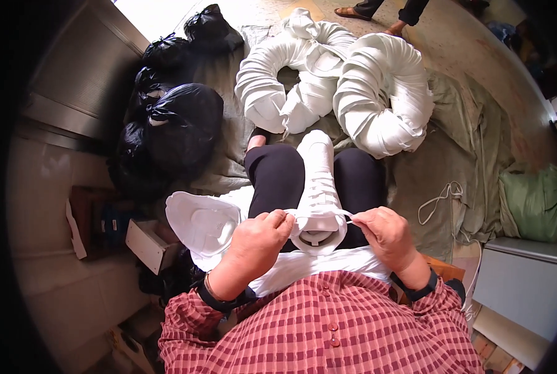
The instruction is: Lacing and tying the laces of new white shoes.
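A white sneaker [319, 171] stands between my knees, its toe pointing away from me and its heel opening toward my lap. White lacing runs across its front. My left hand [258, 245] is closed at the left of the shoe's collar, pinching one end of the white shoelace [349, 216]. On the other side, my right hand [387, 235] pinches the other end between thumb and fingers. The lace is drawn out sideways over the tongue. Nested white shoe uppers [207, 223] lie over my left thigh, beside my left hand.
Beyond my knees lie ring-shaped coils of white shoe uppers [384, 93] on a grey-green cloth [416, 187]. Tied black plastic bags [185, 131] fill the left. A green sack [534, 202] and a grey box [522, 274] stand at the right. Another person's feet [353, 14] show at the far edge.
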{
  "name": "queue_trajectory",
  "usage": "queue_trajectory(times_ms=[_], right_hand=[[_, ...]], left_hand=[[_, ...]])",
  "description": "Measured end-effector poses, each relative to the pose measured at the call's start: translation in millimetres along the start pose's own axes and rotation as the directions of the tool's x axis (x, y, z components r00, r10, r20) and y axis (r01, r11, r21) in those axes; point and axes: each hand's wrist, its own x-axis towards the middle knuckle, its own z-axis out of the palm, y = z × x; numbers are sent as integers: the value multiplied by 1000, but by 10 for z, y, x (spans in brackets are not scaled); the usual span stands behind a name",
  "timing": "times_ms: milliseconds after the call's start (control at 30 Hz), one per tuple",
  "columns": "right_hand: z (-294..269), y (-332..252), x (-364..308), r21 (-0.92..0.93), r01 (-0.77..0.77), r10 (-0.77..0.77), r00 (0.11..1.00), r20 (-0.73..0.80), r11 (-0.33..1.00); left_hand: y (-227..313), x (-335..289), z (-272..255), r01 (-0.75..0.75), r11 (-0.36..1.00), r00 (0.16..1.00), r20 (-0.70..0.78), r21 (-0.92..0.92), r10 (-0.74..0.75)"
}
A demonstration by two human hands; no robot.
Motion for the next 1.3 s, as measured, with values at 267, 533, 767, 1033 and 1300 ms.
queue_trajectory(times_ms=[267,533,767,1033,1300], right_hand=[[42,-50,50,-234,85,-75,996,51,968],[-30,-199,168,-266,104,-65,986,152,958],[24,-195,232,-175,108,-71,975,209,979],[147,-260,152,-217,1,26,992,120,976],[296,-306,-122,-329,-106,123,992,34,939]], left_hand=[[42,142,-70,37,997,995,95,-69,-30],[5,235,-91,136,938,988,109,-320,-107],[-46,318,-203,95,957,974,225,-274,-32],[137,374,-127,-68,998,974,217,-8,68],[88,98,229,82,978,992,-74,-192,-98]])
